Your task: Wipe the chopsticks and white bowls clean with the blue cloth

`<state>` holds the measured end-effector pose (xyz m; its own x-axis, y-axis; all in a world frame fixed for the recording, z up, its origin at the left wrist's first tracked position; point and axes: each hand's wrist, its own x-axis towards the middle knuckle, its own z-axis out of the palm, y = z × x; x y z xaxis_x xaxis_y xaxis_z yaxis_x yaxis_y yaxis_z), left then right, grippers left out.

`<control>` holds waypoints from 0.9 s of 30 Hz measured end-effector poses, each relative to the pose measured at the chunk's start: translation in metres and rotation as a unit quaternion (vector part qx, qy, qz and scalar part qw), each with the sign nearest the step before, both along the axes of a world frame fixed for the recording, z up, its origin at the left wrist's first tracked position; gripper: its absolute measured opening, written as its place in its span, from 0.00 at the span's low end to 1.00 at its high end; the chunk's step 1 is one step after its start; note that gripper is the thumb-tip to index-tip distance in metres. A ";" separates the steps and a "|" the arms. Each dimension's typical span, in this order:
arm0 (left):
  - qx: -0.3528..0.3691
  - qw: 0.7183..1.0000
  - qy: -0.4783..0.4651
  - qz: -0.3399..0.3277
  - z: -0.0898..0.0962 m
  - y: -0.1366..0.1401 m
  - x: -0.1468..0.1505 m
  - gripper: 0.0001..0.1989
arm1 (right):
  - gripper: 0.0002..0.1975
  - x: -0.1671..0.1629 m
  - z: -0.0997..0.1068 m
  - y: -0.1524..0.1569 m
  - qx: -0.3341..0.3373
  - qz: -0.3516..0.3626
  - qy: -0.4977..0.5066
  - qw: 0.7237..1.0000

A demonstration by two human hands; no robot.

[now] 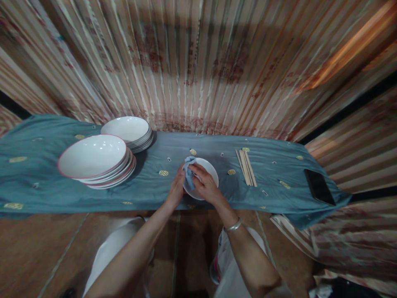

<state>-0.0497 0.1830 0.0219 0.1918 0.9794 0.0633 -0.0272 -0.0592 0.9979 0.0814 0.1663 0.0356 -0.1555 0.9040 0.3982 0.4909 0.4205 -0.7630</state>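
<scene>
A round white plate [211, 169] is in front of me at the near side of the cloth-covered table. My left hand [178, 185] is closed around its left edge, with some fingers hidden beneath or behind the rim. A crumpled light-blue cloth [190, 164] lies bunched over the plate's left part, close to the left fingertips. My right hand [206, 184] reaches over the plate from the right, its bent fingers pressing the cloth against the inner surface.
On the left stand a stack of red-rimmed white bowls [93, 157] and, behind it, a stack of dark-rimmed ones [127, 128]. Several wooden chopsticks [246, 167] lie right of the plate. A black phone [319, 187] rests near the table's right end. A pleated curtain [198, 62] hangs behind.
</scene>
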 end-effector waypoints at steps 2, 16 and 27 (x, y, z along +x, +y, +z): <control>0.007 1.000 -0.002 -0.004 0.001 -0.001 0.000 0.26 | 0.22 0.000 -0.001 0.001 0.019 -0.021 -0.029 0.999; -0.033 0.999 0.000 -0.014 0.008 -0.006 -0.002 0.28 | 0.24 0.017 0.005 0.004 0.033 -0.165 -0.245 0.955; -0.050 0.999 -0.018 -0.010 0.004 -0.005 -0.003 0.28 | 0.20 0.032 0.011 -0.009 0.005 -0.182 -0.309 0.933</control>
<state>-0.0523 0.1776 0.0262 0.2103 0.9773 -0.0278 -0.0638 0.0420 0.9971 0.1129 0.1575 0.0466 -0.0408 0.9386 0.3426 0.9478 0.1449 -0.2839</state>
